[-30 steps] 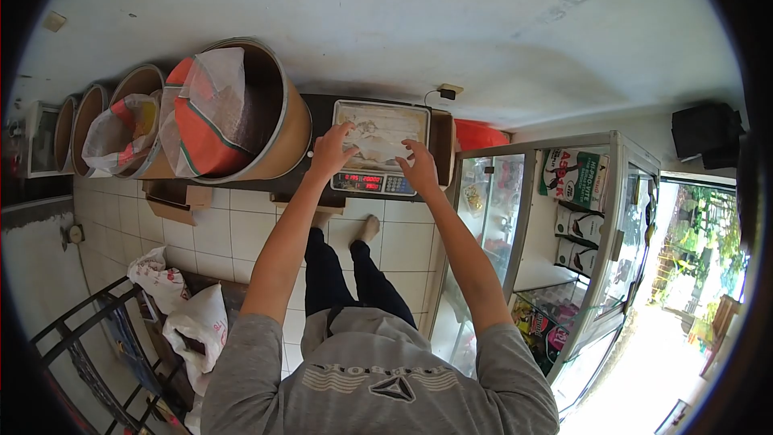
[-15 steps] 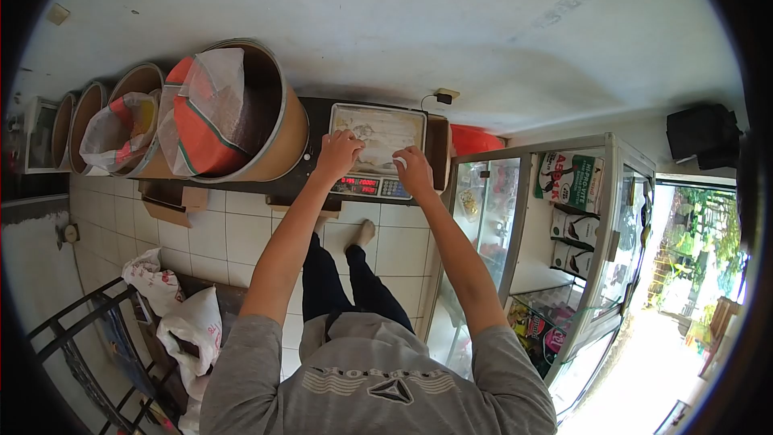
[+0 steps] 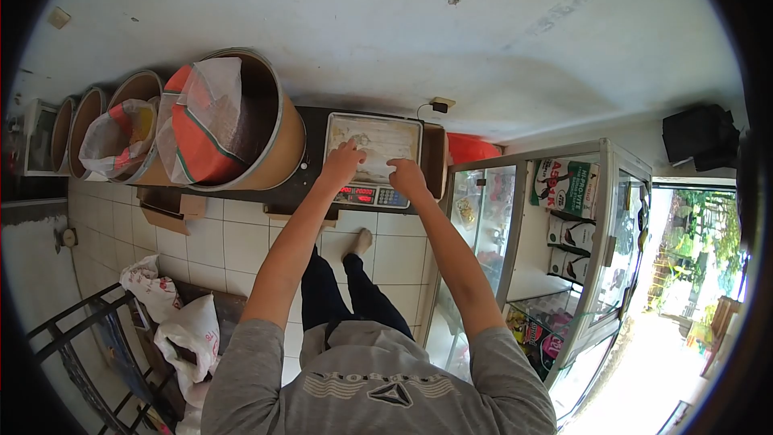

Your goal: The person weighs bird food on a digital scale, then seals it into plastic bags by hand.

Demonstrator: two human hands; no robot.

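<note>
My left hand point(image 3: 346, 163) is over the metal tray point(image 3: 331, 125) of a digital scale point(image 3: 361, 196) with red lit digits and a keypad. Its fingers are bent together near the tray's middle. My right hand point(image 3: 408, 178) is at the tray's right front, fingers closed and the index finger pointing inward. A pale, thin, whitish thing point(image 3: 376, 164) shows between the two hands against the tray; I cannot tell what it is. The tray's surface looks worn and smeared.
Large brown drums point(image 3: 287, 125) stand to the left, one with an orange and clear sack point(image 3: 205, 133). A cardboard box point(image 3: 436, 153) and a red object point(image 3: 471, 147) are right of the scale. Further right is a glass cabinet point(image 3: 515, 234) with packets. White sacks point(image 3: 189, 338) lie at lower left.
The view has shifted slightly. My right hand has come inward toward my left, and the white bit seen at its fingertips before now shows as a pale patch between the hands.
</note>
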